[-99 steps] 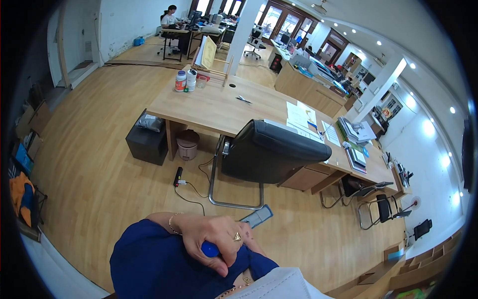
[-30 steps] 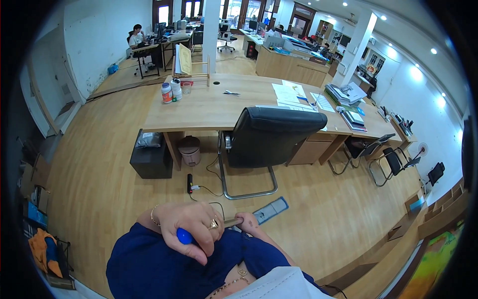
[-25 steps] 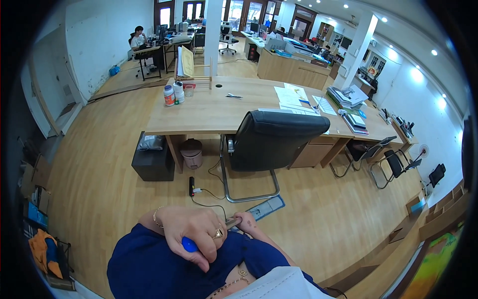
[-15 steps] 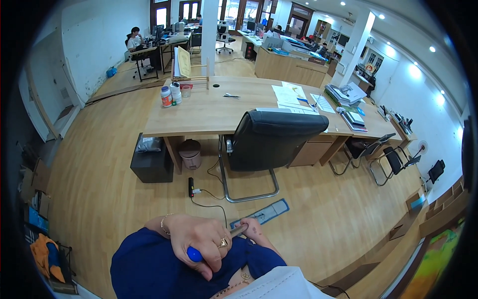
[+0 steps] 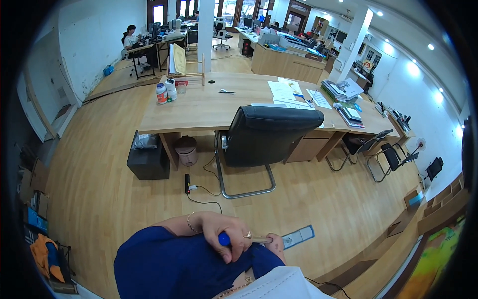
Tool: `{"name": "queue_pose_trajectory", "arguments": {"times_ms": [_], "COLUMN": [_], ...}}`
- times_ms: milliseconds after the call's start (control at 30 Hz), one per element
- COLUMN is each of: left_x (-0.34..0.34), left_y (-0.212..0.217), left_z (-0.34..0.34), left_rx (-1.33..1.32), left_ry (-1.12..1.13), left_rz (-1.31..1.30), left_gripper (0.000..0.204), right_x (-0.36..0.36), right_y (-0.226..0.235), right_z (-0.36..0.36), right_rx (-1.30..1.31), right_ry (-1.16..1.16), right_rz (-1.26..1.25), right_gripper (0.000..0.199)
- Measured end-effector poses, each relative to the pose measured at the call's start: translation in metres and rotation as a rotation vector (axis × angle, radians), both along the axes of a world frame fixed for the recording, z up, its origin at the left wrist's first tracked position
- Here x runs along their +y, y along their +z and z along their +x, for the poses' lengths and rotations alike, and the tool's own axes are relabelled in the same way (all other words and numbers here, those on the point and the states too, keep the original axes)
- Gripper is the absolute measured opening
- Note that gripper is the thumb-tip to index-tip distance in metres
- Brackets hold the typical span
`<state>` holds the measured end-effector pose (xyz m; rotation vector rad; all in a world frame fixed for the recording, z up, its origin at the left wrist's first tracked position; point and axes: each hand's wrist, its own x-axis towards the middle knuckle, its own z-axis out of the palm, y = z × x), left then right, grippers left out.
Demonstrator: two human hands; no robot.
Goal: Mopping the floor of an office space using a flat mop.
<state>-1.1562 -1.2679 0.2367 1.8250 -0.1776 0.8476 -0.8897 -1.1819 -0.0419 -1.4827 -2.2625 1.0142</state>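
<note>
A flat mop reaches from my body to the floor. Its grey-and-blue mop head (image 5: 298, 236) lies on the wood floor to the right of my right hand. My left hand (image 5: 228, 233), with a ring and a bracelet, is closed round the top of the pole, next to the blue end cap (image 5: 224, 239). Lower on the pole (image 5: 260, 240), my right hand (image 5: 275, 243) is wrapped round it, partly turned away from view. Blue sleeves cover both upper arms. The stretch of pole beyond my right hand is hidden.
A black office chair (image 5: 271, 134) stands ahead at a wooden desk (image 5: 194, 112). Left of it are a waste bin (image 5: 186, 151), a black box (image 5: 148, 162) and a power strip (image 5: 187, 183) with a cable across the floor. Wooden shelving (image 5: 398, 224) lines the right side.
The mop head has slid to the right and slightly nearer. Both hands have moved right with the pole, still gripping it. The view has shifted slightly.
</note>
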Motion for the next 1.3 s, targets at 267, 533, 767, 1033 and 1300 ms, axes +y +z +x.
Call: {"name": "queue_pose_trajectory", "arguments": {"times_ms": [267, 533, 767, 1033, 1300], "left_x": [0.027, 0.005, -0.029, -0.074, -0.039], "left_y": [-0.034, -0.05, -0.029, 0.011, 0.083], "left_z": [0.017, 0.004, -0.046, -0.132, -0.199], "left_rx": [0.073, 0.156, -0.051, -0.341, 0.164], "left_ry": [0.1, 0.29, 0.513, 0.591, 0.136], "left_rz": [-0.198, -0.271, -0.276, -0.211, -0.007], "left_gripper": [0.021, 0.021, 0.017, 0.02, 0.019], "right_x": [0.023, 0.03, 0.013, -0.001, -0.028], "right_y": [-0.043, -0.022, 0.009, 0.063, 0.087], "right_z": [0.054, 0.05, -0.007, -0.115, -0.138], "right_rx": [-0.099, -0.259, -0.344, -0.231, 0.138], "right_ry": [-0.079, 0.044, 0.143, 0.423, 0.346], "right_rz": [0.067, 0.033, 0.085, 0.106, 0.1], "right_gripper": [0.015, 0.02, 0.023, 0.018, 0.014]}}
